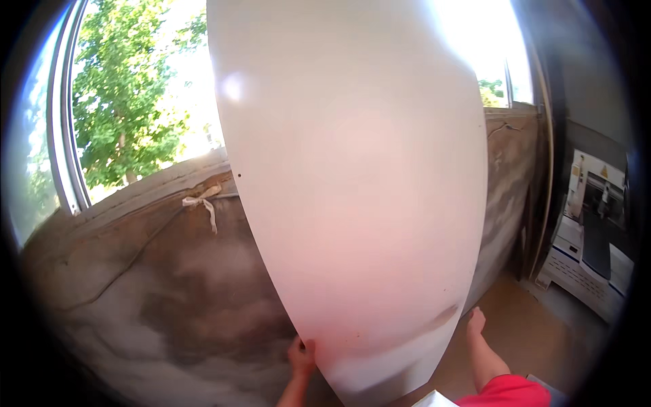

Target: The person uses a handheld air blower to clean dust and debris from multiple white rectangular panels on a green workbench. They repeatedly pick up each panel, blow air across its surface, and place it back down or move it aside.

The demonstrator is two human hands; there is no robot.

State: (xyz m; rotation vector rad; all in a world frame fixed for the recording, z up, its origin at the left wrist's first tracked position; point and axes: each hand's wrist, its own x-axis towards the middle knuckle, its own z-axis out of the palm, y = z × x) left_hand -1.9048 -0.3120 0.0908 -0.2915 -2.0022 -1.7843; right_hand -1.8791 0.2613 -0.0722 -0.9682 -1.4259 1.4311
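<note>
A tall white panel (359,169) stands in front of me and fills the middle of the view, narrowing toward its lower end. At its lower left edge is my left hand (300,357), closed on the edge with the thumb side toward the front face. My right hand (476,321) is out beside the lower right edge, the arm stretched forward from a red sleeve. It is small in the picture, and whether its fingers grip the edge cannot be made out. The panel has a small dark hole near its left edge and brownish smudges low on its face.
Behind the panel runs a stained, rough wall (196,285) below a window (129,102) with trees outside. A pale cloth strip (203,200) is tied to a cable there. To the right, a white machine (583,230) stands on the floor. A white corner (434,399) shows at the bottom.
</note>
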